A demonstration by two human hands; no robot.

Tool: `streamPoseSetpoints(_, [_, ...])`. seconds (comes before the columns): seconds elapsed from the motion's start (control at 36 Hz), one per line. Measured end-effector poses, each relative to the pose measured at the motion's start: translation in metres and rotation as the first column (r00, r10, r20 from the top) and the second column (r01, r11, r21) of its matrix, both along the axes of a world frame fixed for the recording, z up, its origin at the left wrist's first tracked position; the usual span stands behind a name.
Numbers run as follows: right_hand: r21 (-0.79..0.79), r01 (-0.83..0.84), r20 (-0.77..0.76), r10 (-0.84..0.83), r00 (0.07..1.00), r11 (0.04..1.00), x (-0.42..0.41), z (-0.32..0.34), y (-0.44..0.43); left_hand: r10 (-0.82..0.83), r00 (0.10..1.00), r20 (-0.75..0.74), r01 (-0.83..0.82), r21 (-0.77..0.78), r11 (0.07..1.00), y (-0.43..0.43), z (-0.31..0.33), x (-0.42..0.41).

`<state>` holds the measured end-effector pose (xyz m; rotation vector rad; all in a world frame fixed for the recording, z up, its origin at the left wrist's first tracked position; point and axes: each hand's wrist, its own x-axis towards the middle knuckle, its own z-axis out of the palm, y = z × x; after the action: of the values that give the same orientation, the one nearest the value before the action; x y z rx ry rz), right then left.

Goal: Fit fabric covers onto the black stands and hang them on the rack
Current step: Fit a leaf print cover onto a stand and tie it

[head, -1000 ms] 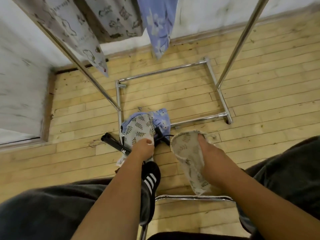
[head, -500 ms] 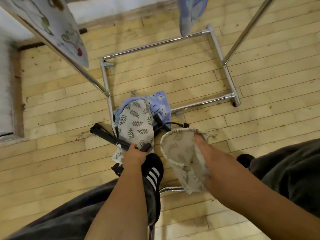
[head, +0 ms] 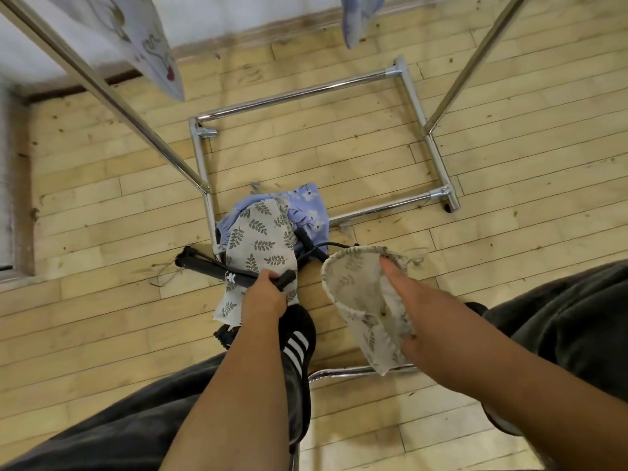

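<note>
- While the pale wooden floor (head: pixel 509 266) fills most of the view, the chrome rack (head: pixel 292 96) stands on it, with its base tubes forming a rectangle and two uprights slanting towards the top corners.
- Two covers hang at the top edge — a white printed cover (head: pixel 149 45) on the left and a blue hanging cover (head: pixel 360 18) on the right.
- A heap of fabric lies on the floor at the near left corner of the rack base: a leaf-print cover (head: pixel 261 239) on top of a blue floral cover (head: pixel 311 209).
- The right hand (head: pixel 418 300) holds a pale cover (head: pixel 353 294) clear of the floor with its mouth gaping. One digit lies straight across the rim, and the rest are hidden in the fabric.
- The black stand (head: pixel 217 271) lies slantwise across the heap's near edge, its far end pointing left.
- The left hand (head: pixel 265 297) grips the stand's right end, fingers curled round it.
- A black striped shoe (head: pixel 297 338) sits just below that hand.
</note>
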<state>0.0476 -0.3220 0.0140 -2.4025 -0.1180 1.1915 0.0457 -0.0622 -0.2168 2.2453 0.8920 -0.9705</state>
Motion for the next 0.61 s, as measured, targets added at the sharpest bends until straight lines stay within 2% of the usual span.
streamPoseSetpoints(0.36, [-0.074, -0.072, 0.036, 0.075, 0.997, 0.995, 0.0, 0.008, -0.023, -0.154, 0.978, 0.142, 0.152, 0.019, 0.988, -0.02, 0.094, 0.013])
streamPoseSetpoints(0.61, [-0.062, -0.144, 0.113, 0.151, 0.982, 0.988, -0.016, 0.026, -0.043, -0.321, 0.894, 0.311, 0.31, 0.085, 0.947, -0.041, 0.198, 0.008])
